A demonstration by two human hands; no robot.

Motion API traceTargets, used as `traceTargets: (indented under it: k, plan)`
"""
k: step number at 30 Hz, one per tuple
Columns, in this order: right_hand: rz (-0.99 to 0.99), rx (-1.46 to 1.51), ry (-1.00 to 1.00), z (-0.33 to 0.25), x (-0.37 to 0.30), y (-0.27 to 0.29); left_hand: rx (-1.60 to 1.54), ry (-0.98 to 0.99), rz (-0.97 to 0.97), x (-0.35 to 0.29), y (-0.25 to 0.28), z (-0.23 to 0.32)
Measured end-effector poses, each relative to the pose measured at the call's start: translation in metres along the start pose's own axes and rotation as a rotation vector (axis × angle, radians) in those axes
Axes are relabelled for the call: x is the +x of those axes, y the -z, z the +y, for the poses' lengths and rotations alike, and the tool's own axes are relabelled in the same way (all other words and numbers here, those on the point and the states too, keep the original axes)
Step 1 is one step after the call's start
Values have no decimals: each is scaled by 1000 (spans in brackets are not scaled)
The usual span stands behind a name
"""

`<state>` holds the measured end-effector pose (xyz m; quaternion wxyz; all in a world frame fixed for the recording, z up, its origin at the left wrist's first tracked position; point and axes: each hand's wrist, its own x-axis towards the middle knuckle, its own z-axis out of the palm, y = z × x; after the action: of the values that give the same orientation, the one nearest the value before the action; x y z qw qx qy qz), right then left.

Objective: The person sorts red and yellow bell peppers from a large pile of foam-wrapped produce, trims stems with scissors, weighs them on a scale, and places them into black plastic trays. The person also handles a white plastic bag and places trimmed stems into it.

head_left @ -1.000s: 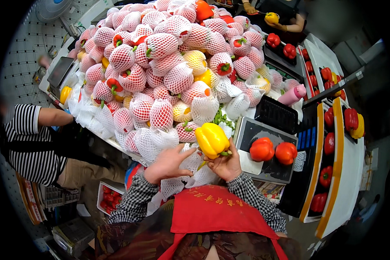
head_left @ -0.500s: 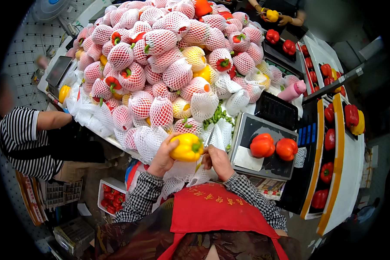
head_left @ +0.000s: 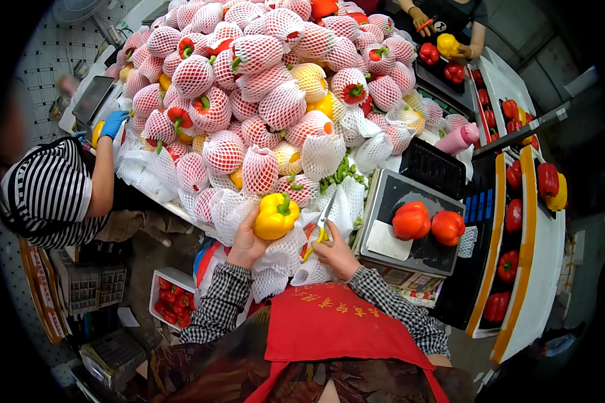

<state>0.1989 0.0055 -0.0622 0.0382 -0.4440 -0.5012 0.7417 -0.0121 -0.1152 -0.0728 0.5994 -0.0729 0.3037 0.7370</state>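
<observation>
A yellow bell pepper (head_left: 276, 216) rests in my left hand (head_left: 248, 243), its green stem turned up and away from me. My right hand (head_left: 337, 254) grips scissors (head_left: 321, 232) by their yellow handles, the blades pointing up beside the pepper and apart from it. Under both hands lie white foam net sleeves (head_left: 275, 265). Just beyond rises a big heap of red and yellow peppers in foam nets (head_left: 259, 171). Cut green stems (head_left: 343, 173) lie between the heap and the scale.
Right of my hands, a scale (head_left: 413, 221) carries two red bell peppers (head_left: 411, 221). Behind it are a black tray (head_left: 433, 168) and a pink bottle (head_left: 458, 139). Co-workers stand at left, with a blue-gloved hand (head_left: 113, 125), and at far right. A white box of red peppers (head_left: 156, 310) stands low left.
The yellow pepper has turned stem-up and shifted slightly left. My right hand with the scissors has drawn away from it. The left co-worker's gloved hand has come into view at the heap.
</observation>
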Motion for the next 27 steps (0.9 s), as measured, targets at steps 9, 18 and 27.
traceTargets:
  k: [9,18,27]
  plan:
    - [-4,264,13,7,-9,6,-3,-58,-27,-6,-21,8]
    - [-50,-481,408,-11,-25,11,156,-158,-44,-18,-50,23]
    - [-86,-586,499,-21,-27,11,466,-252,-6,-11,-50,28]
